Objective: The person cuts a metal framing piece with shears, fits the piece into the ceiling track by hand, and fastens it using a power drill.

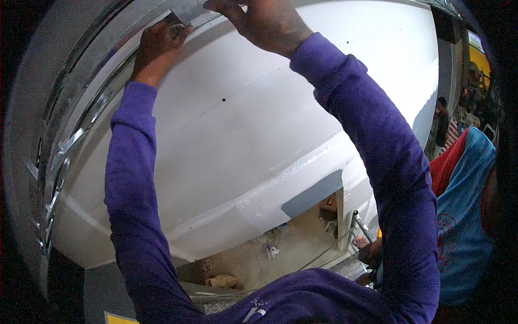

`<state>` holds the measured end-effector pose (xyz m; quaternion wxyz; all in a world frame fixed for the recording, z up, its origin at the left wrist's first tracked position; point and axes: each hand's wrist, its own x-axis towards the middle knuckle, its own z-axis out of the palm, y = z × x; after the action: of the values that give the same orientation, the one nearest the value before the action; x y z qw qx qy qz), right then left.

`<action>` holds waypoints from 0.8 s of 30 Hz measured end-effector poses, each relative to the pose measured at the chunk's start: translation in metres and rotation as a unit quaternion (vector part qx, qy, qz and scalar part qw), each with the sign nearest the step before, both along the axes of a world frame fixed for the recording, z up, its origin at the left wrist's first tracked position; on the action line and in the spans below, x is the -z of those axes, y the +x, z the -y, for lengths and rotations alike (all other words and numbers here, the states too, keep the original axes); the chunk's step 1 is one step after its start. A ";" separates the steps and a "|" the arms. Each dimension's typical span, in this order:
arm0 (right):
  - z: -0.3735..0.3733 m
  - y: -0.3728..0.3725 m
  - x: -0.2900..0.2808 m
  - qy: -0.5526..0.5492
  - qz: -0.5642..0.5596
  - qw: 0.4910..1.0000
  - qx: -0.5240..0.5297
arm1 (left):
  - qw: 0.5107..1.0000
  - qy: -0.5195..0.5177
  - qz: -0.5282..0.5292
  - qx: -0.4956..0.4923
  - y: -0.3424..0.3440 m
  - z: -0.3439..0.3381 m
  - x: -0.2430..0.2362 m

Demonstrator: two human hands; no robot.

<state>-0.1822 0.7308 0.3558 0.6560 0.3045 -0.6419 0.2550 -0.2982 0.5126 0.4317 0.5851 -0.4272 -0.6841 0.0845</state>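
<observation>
Both my arms, in purple sleeves, are raised to a grey metal channel (195, 9) along the edge of a white ceiling panel (237, 124). My left hand (161, 46) is closed at the channel, its fingers curled around a small dark flat piece (174, 24) that I cannot make out clearly. To its right, my right hand (264, 24) reaches the same edge with one finger stretched toward the left hand. The top of the picture cuts off most of its fingers, so what they grip, if anything, is hidden.
Shiny metal strips (70, 141) with bent tabs run down the left side. A person in a blue and red top (467, 216) is close at my right. A metal pole (364, 227) stands below near my right arm. The dusty floor (302, 245) lies far below with scattered debris.
</observation>
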 end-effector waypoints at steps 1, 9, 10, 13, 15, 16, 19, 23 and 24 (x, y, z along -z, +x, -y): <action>0.000 0.001 0.003 -0.001 -0.023 0.999 -0.034 | 1.000 0.009 0.002 -0.005 -0.001 -0.001 0.001; 0.009 0.004 0.047 -0.054 -0.105 0.992 -0.051 | 0.996 0.057 -0.051 0.044 -0.016 0.005 0.013; 0.011 0.012 0.060 -0.095 -0.065 0.993 -0.026 | 0.989 0.096 -0.004 0.111 -0.014 -0.001 0.022; 0.030 0.042 0.099 -0.104 0.024 0.994 0.024 | 0.971 0.143 -0.012 0.190 -0.014 0.004 0.031; 0.049 0.057 0.131 -0.149 0.080 0.986 0.010 | 0.966 0.150 -0.058 0.202 -0.012 0.002 0.039; 0.063 0.069 0.144 -0.170 0.113 0.979 0.020 | 0.962 0.152 -0.057 0.221 -0.011 0.005 0.038; 0.112 0.100 0.167 -0.189 0.176 0.964 0.063 | 0.964 0.141 -0.059 0.217 -0.015 0.014 0.044; 0.178 0.136 0.186 -0.197 0.207 0.950 0.127 | 0.927 0.169 -0.046 0.330 -0.002 0.018 0.060; 0.198 0.147 0.190 -0.196 0.209 0.948 0.138 | 0.913 0.176 -0.028 0.366 0.006 0.019 0.067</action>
<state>-0.0356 0.5328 0.1659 0.5826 0.0187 -0.7377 0.3406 -0.2920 0.4936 0.3647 0.6597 -0.5349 -0.4671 -0.2458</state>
